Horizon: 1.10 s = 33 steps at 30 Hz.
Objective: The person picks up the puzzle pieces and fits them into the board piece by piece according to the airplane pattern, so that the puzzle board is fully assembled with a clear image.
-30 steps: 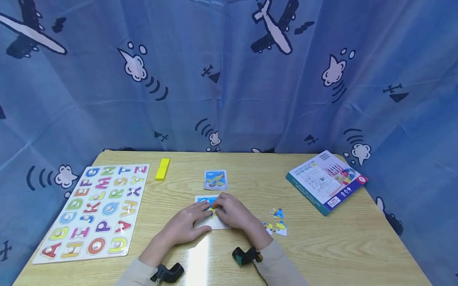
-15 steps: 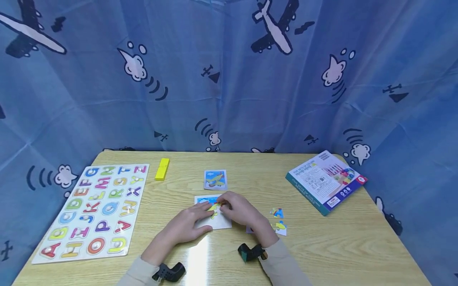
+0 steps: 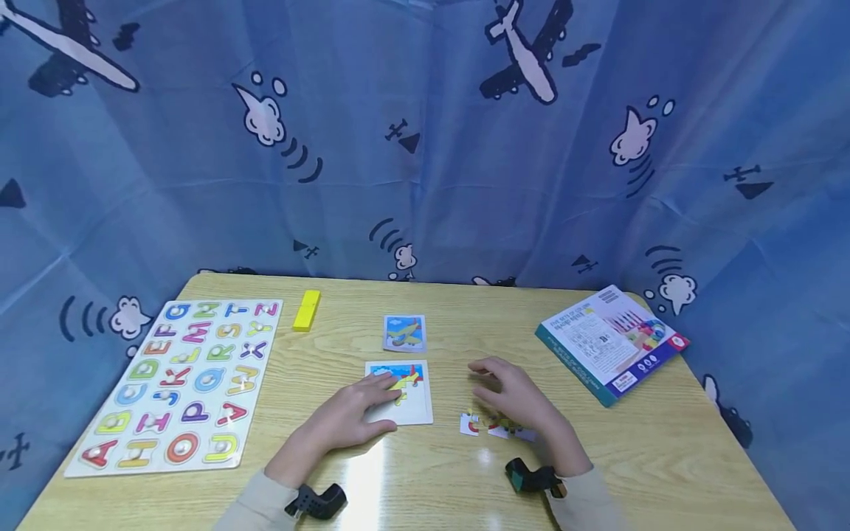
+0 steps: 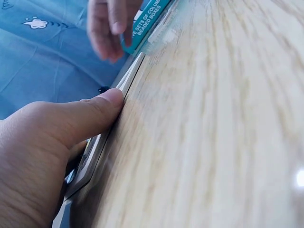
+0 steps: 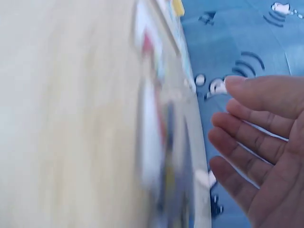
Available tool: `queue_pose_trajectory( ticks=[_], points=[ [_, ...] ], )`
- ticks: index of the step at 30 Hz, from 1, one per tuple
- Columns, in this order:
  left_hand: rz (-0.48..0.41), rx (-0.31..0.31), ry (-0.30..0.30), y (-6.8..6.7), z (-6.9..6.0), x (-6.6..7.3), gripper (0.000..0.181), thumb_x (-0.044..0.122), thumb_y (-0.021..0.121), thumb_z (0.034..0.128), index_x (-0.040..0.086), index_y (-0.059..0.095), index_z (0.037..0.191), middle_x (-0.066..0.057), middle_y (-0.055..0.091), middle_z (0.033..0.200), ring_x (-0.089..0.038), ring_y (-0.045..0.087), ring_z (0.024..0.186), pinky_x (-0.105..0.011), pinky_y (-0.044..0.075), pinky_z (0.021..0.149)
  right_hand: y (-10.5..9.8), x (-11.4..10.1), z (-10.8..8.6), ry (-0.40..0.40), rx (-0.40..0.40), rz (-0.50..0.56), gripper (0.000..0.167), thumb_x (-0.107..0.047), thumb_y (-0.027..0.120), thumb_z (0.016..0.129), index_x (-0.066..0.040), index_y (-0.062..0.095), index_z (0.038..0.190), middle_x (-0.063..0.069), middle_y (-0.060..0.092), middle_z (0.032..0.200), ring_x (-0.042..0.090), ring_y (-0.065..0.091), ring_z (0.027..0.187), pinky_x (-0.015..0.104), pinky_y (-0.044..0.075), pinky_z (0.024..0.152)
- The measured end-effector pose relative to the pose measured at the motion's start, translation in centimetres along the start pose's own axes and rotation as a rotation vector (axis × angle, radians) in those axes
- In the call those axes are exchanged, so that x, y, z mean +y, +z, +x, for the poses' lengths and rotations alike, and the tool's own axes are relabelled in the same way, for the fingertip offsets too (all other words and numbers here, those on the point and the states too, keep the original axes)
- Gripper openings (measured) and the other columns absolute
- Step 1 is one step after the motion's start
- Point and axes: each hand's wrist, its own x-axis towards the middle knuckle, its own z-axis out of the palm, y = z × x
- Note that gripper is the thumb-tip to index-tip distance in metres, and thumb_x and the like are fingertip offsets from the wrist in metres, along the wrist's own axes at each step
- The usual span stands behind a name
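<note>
A white puzzle tray (image 3: 416, 410) lies mid-table, its upper part filled with joined blue and yellow pieces showing a plane. My left hand (image 3: 348, 414) rests on the tray's left side with straight fingers, hiding part of it. In the left wrist view, the thumb of that hand (image 4: 57, 126) lies along the tray's edge. My right hand (image 3: 514, 396) hovers above several loose puzzle pieces (image 3: 469, 424), covering some of them. Its fingers look relaxed and hold nothing in the right wrist view, where the hand (image 5: 270, 147) is spread beside blurred pieces (image 5: 151, 137).
Behind the tray lies a picture card of a yellow plane (image 3: 404, 333). An alphabet board (image 3: 175, 387) covers the table's left, with a yellow block (image 3: 307, 310) beyond it. A boxed set (image 3: 612, 343) lies at the right. A blue curtain hangs behind.
My right hand has left the tray and moved right, over the loose pieces. A red-tailed yellow part now shows at the picture's right side in the tray. The left hand stays put.
</note>
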Motion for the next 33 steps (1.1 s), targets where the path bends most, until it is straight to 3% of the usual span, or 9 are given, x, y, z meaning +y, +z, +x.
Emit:
queue_pose_trajectory(
  ticks=[8,16,20,27,33],
  points=[
    [-0.001,-0.015,-0.018,-0.1,-0.1,0.2,0.054,0.044,0.069,0.0833,0.014,0.062,0.127,-0.003,0.05,0.142,-0.022,0.043,0.134,-0.038,0.037,0.111,-2.2,3.2,-3.2,0.053,0.041,0.031,0.039,-0.012,0.065,0.089,-0.002,0.057,0.126,0.013,0.062,0.122,0.031,0.061,0.11,0.044,0.051,0.094],
    [0.0,-0.024,-0.022,-0.1,0.0,0.3,0.053,0.044,0.068,0.0841,0.015,0.061,0.128,-0.003,0.049,0.143,-0.022,0.042,0.135,-0.039,0.037,0.112,-3.4,5.3,-4.4,0.122,0.073,0.026,0.042,-0.015,0.068,0.088,-0.003,0.057,0.127,0.014,0.061,0.125,0.032,0.057,0.116,0.048,0.048,0.098],
    [-0.007,-0.017,-0.02,0.0,0.1,0.2,0.053,0.044,0.068,0.0837,0.014,0.062,0.128,-0.003,0.05,0.142,-0.022,0.043,0.135,-0.039,0.036,0.112,-3.4,5.9,-4.6,0.111,0.071,0.0,0.037,-0.014,0.068,0.087,-0.004,0.061,0.122,0.012,0.061,0.123,0.031,0.058,0.115,0.046,0.048,0.097],
    [-0.014,-0.009,-0.012,0.2,0.1,0.2,0.054,0.044,0.068,0.0838,0.014,0.062,0.127,-0.003,0.05,0.142,-0.023,0.042,0.135,-0.039,0.036,0.112,-2.8,7.3,-4.7,0.033,0.103,-0.024,0.031,-0.015,0.071,0.085,-0.011,0.066,0.116,0.002,0.063,0.114,0.021,0.057,0.105,0.027,0.049,0.088],
    [-0.009,-0.012,-0.011,0.0,0.0,0.2,0.054,0.044,0.068,0.0839,0.013,0.061,0.128,-0.003,0.05,0.142,-0.023,0.043,0.135,-0.039,0.036,0.112,-2.6,7.8,-4.6,0.01,0.123,-0.052,0.025,-0.017,0.07,0.086,-0.016,0.068,0.111,-0.002,0.062,0.108,0.014,0.056,0.099,0.024,0.048,0.084]
  ],
)
